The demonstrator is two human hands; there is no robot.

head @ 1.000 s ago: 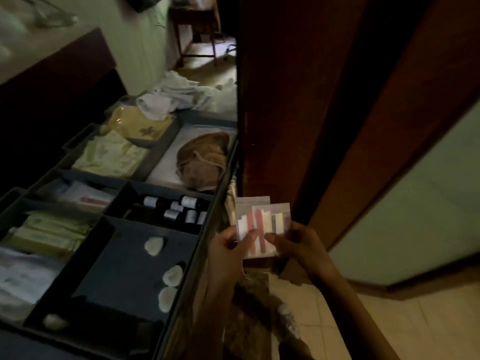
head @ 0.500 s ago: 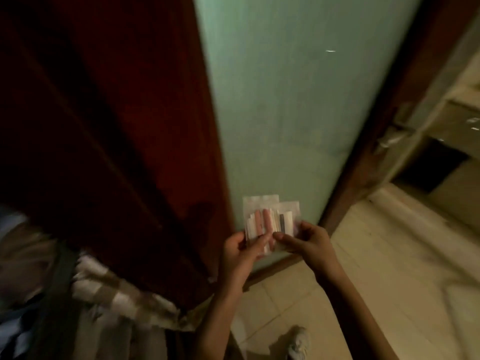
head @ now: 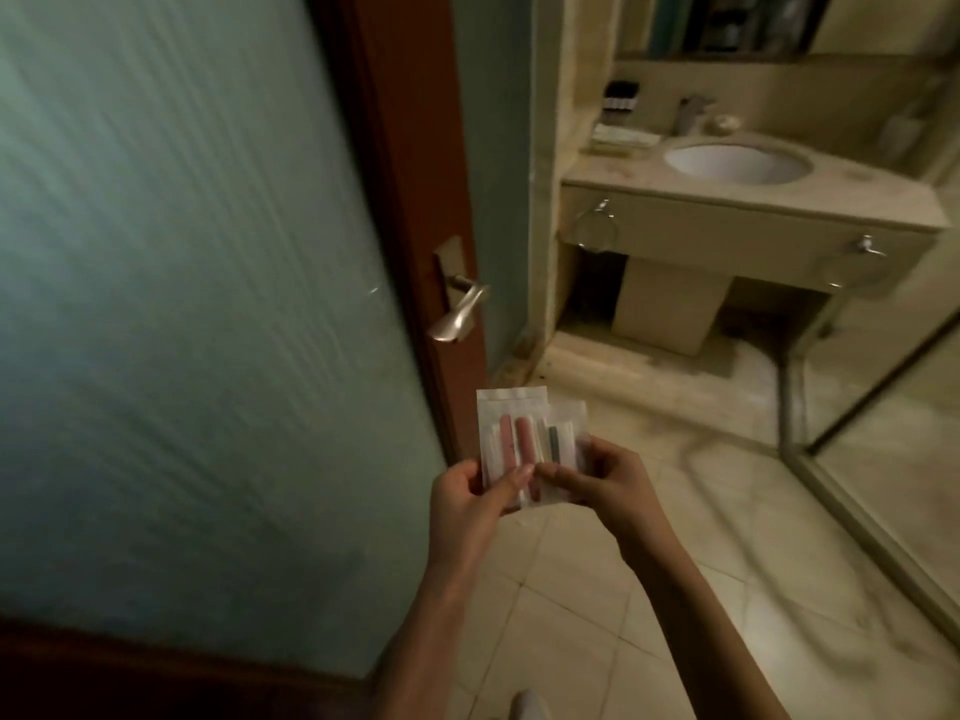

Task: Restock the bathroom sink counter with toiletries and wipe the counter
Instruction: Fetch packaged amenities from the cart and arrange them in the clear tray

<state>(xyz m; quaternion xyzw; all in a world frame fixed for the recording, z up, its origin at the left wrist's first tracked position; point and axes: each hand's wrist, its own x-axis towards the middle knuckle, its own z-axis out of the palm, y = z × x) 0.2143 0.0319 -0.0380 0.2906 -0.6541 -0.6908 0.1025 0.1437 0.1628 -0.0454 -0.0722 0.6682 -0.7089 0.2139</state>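
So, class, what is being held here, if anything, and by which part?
A stack of toiletry packets, pinched at its lower end by left hand and right hand.

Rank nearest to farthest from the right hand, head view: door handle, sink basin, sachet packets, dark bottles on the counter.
1. sachet packets: pinched by right hand and left hand.
2. door handle: ahead-left.
3. sink basin: across the floor, ahead-right.
4. dark bottles: back left of the counter, beyond the basin.

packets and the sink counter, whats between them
Only bare tiled floor and a low stone ledge at the counter's foot lie between the packets and the counter, in the head view.
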